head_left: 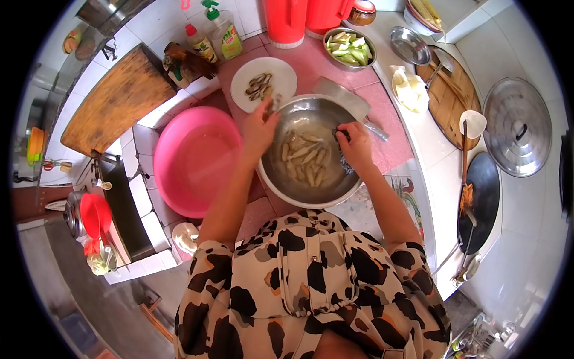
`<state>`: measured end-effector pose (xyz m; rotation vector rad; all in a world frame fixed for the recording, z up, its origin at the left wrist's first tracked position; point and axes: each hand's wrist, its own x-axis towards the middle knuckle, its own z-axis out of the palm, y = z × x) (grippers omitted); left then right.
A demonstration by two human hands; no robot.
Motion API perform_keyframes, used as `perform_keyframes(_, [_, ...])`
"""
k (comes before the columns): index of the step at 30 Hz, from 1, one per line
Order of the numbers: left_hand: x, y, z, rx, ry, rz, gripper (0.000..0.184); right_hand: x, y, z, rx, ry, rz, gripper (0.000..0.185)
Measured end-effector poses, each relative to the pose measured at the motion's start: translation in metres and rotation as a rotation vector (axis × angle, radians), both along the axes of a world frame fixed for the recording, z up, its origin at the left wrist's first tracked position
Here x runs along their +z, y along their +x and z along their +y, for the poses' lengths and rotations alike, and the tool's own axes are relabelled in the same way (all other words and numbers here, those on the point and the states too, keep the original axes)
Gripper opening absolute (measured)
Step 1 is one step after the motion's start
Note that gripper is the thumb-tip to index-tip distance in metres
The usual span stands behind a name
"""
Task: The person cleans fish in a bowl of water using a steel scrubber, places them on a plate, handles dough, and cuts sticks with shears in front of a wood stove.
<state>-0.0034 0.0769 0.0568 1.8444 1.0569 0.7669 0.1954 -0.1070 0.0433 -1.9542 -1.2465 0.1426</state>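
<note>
A metal basin [289, 190] holds cloudy water and several small pale fish-like pieces [306, 157]. My left hand [260, 127] is over the basin's left rim, its fingers closed near the edge of a white plate [240, 76]; what they hold is blurred. Small dark pieces [259, 87] lie on that plate. At the right inside of the basin, my right hand [356, 145] is closed on a dark, rough-looking item [345, 163], mostly covered by the fingers. A cleaver [342, 97] lies behind the basin, its handle to the right.
Left stands a pink tub [197, 161] with water. Behind are bottles [226, 37], red containers [286, 23] and a bowl of green cut vegetables [349, 49]. At right are a round board [445, 113], a metal lid [518, 127] and a dark wok [480, 203].
</note>
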Motion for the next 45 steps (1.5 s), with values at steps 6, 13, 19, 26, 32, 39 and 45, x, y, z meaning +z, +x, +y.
perform_keyframes(6, [0.005, 0.016, -0.016, -0.416, 0.558, 0.302, 0.024, -0.037, -0.011, -0.011, -0.039, -0.164, 0.019, 0.023])
perform_keyframes(13, [-0.075, 0.053, -0.057, -0.572, 0.586, 0.607, 0.019, -0.045, -0.026, -0.013, 0.074, -0.428, -0.15, 0.038])
perform_keyframes(19, [-0.075, 0.039, -0.046, -0.347, -0.346, 0.22, 0.019, -0.055, -0.019, 0.003, 0.138, -0.5, -0.078, 0.028])
perform_keyframes(26, [-0.048, 0.017, -0.062, -0.147, -1.117, -0.318, 0.027, -0.008, -0.023, 0.014, 0.183, 0.12, 0.245, 0.019])
perform_keyframes(32, [-0.041, 0.028, -0.092, -0.025, -0.853, -0.313, 0.031, -0.009, -0.048, 0.031, 0.279, 0.163, 0.263, 0.009])
perform_keyframes(39, [-0.01, 0.034, -0.096, 0.005, -0.959, -0.36, 0.029, 0.011, -0.014, 0.03, 0.177, 0.246, 0.202, 0.006])
perform_keyframes(45, [-0.032, 0.038, -0.106, -0.029, -0.825, -0.336, 0.03, 0.004, -0.03, 0.033, 0.272, 0.17, 0.162, 0.009])
